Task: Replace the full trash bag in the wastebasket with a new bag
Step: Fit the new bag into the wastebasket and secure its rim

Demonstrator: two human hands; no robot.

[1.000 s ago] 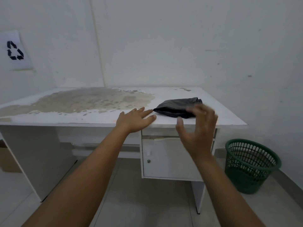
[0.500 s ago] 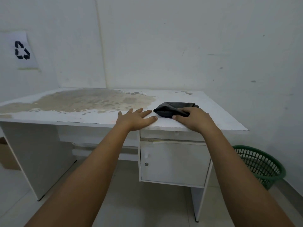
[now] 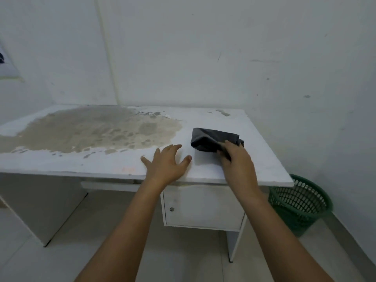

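- The white wall (image 3: pixel 203 47) is standing behind and to the right of everything, meeting another wall in a corner at the left rear.
- The pale floor (image 3: pixel 61 251) is lying open beneath and in front of the counter, with room between the counter's supports.
- The counter (image 3: pixel 101 165) is spanning most of the view; its front edge is running left to right just under both wrists, and its right edge is ending above the wastebasket. A large brownish worn patch (image 3: pixel 97 129) is covering its left and middle top, while the near right part is staying bare white.
- A closed cabinet door (image 3: pixel 203 206) with a small round knob is sitting under the counter's right half.
- The green lattice wastebasket (image 3: pixel 301 202) is standing on the floor beside the counter's right end, close to the right wall, partly hidden by the counter's corner. No bag is showing on the visible part of its rim.
- The folded dark trash bag (image 3: pixel 211 139) is lying on the counter's right part, well inside all edges.
- The right hand (image 3: pixel 236 159) is curling its fingers over the bag's near right corner, gripping it.
- The left hand (image 3: pixel 166 163) is resting flat on the counter with fingers spread, holding nothing, just left of the bag and not touching it.
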